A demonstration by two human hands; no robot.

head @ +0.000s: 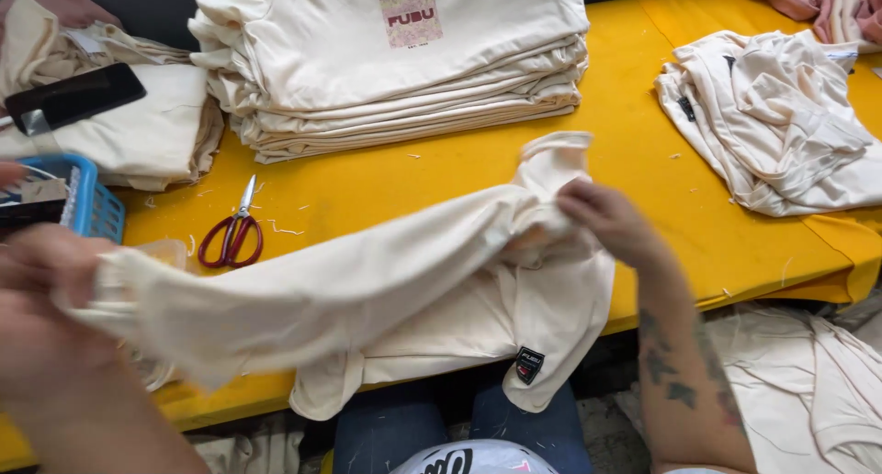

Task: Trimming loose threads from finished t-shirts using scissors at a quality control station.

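- The left hand (41,318) is blurred near the front left corner of the counter (386,185); its grip looks clamped on one end of a cream shirt (386,299).
- A blue basket (87,198) stands at the left edge, just behind that hand, and a dark phone (73,95) lies on a small pile of cream cloth (147,129) at the back left.
- Red-handled scissors (234,231) lie flat on the yellow top, between the basket and the shirt, with thread scraps scattered near them.
- The shirt stretches across the front edge from hand to hand; its lower part hangs over the edge, with a small dark label (528,364) near the hem.
- A tall stack of folded shirts (395,61) sits at the back, middle.
- The right hand (606,221) has its grip closed on the bunched other end of the shirt, above the front edge.
- A loose heap of cream shirts (781,125) lies at the right edge, well apart from the hands.
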